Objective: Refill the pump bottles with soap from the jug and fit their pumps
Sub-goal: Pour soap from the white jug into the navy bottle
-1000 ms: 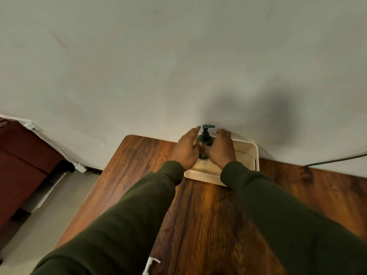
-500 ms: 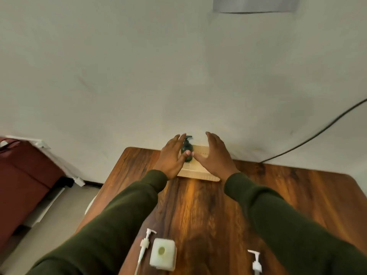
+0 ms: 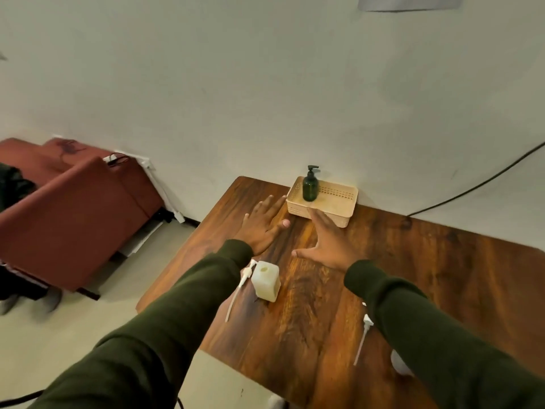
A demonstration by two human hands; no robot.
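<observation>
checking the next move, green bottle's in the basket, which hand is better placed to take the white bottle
Left, probably. The white bottle stands open beside the left sleeve, just behind the empty left hand; the right hand is farther across the table.

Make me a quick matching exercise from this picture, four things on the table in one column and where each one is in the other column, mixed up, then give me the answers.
Things
1. dark green pump bottle
2. white square bottle
3. loose white pump
4. left hand

Places
A. lying on the table beside the right sleeve
B. standing in the cream basket by the wall
C. open, above the table, left of the basket
D. standing open-topped beside the left sleeve

Pairs: 1-B, 2-D, 3-A, 4-C
</observation>
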